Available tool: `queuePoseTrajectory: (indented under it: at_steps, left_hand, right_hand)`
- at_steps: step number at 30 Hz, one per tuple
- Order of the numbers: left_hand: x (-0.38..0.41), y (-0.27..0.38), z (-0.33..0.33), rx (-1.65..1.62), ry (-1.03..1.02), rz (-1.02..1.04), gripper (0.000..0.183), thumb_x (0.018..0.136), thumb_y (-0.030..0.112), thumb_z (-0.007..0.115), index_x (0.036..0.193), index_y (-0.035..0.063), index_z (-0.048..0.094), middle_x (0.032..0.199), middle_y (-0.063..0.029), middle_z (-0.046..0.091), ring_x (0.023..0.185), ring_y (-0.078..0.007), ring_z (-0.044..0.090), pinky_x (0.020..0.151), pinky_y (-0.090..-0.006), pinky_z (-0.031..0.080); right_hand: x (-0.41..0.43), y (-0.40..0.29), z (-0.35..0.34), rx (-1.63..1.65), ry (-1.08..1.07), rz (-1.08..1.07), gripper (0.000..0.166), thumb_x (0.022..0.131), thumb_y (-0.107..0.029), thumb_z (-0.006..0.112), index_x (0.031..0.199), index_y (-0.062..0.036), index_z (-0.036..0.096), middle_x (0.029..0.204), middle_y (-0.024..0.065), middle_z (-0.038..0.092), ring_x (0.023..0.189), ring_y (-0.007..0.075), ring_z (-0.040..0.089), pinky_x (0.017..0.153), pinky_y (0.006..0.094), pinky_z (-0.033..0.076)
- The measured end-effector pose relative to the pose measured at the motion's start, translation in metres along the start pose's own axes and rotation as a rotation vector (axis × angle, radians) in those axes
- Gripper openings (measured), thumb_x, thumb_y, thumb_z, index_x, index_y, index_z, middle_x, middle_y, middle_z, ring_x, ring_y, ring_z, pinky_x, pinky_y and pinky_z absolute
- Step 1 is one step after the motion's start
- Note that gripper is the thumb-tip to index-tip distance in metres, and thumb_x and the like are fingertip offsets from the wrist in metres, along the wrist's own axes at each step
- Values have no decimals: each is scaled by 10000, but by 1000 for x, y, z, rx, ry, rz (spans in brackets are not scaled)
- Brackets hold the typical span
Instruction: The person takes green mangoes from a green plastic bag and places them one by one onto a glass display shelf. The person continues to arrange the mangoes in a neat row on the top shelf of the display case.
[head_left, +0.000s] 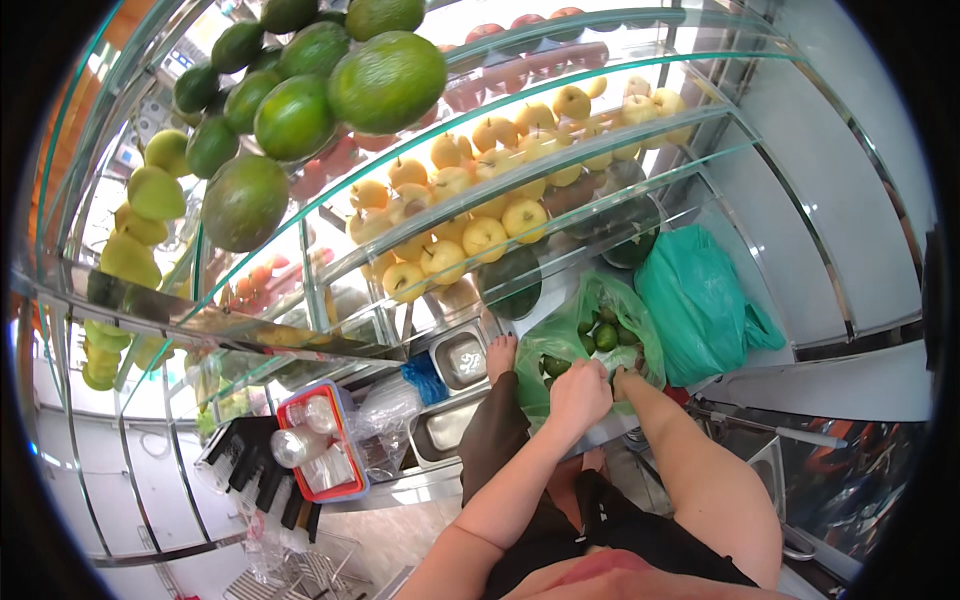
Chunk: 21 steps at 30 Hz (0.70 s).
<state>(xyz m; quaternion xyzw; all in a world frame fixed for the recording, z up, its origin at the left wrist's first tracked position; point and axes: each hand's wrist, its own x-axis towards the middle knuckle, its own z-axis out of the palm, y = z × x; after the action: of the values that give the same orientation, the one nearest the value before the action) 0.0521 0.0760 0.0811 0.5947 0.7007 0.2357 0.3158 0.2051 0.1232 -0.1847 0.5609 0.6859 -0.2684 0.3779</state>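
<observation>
An opened green plastic bag (541, 341) lies in front of me, with several small green fruits (606, 337), limes or avocados, inside. My left hand (581, 397) is closed in a fist at the near edge of the bag and seems to grip its plastic. Just right of it, my right hand (627, 379) reaches down into the bag's opening; its fingertips are partly hidden, so what they hold cannot be seen. One more green fruit (556, 366) shows in the left part of the bag, above my left fist.
A knotted teal plastic bag (694, 307) stands at the right. Glass shelves bear yellow pears (442, 262) and large green fruits (388, 81). Left are steel trays (459, 358), a red-rimmed basket (341, 491) with plastic cups and black-handled utensils (259, 465). A bare foot (502, 357) rests beside the bag.
</observation>
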Motion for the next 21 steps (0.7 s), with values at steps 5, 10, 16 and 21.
queuePoseTrajectory:
  at_steps: [5, 10, 16, 21]
  left_hand:
    - [-1, 6, 17, 23, -83, -1, 156, 699, 74, 503, 804, 32, 610, 827, -179, 588, 761, -334, 585, 691, -406, 471]
    - [1, 15, 29, 42, -149, 12, 162, 717, 87, 514, 830, 40, 620, 842, -178, 587, 765, -325, 587, 685, -398, 468]
    - [14, 15, 14, 0, -33, -9, 173, 717, 103, 528, 841, 39, 630, 827, -195, 603, 733, -332, 592, 681, -400, 465]
    - [21, 25, -4, 52, -3, -14, 173, 697, 96, 523, 812, 42, 640, 813, -192, 617, 741, -340, 600, 676, -408, 477]
  right_hand:
    - [9, 15, 19, 150, 123, 6, 651, 707, -143, 620, 1255, -31, 286, 1257, 295, 337, 1101, 377, 461, 871, 388, 432]
    - [37, 26, 20, 258, 186, 53, 564, 675, -75, 630, 1179, -70, 376, 1157, 275, 448, 1032, 371, 513, 826, 392, 457]
    - [-31, 43, -60, 613, 361, -133, 691, 574, -132, 746, 1172, -66, 406, 1098, 193, 526, 885, 333, 588, 717, 380, 511]
    - [-196, 83, -222, 1579, 34, -1029, 760, 628, -11, 665, 1289, -127, 308, 1149, 89, 478, 896, 217, 564, 583, 328, 536]
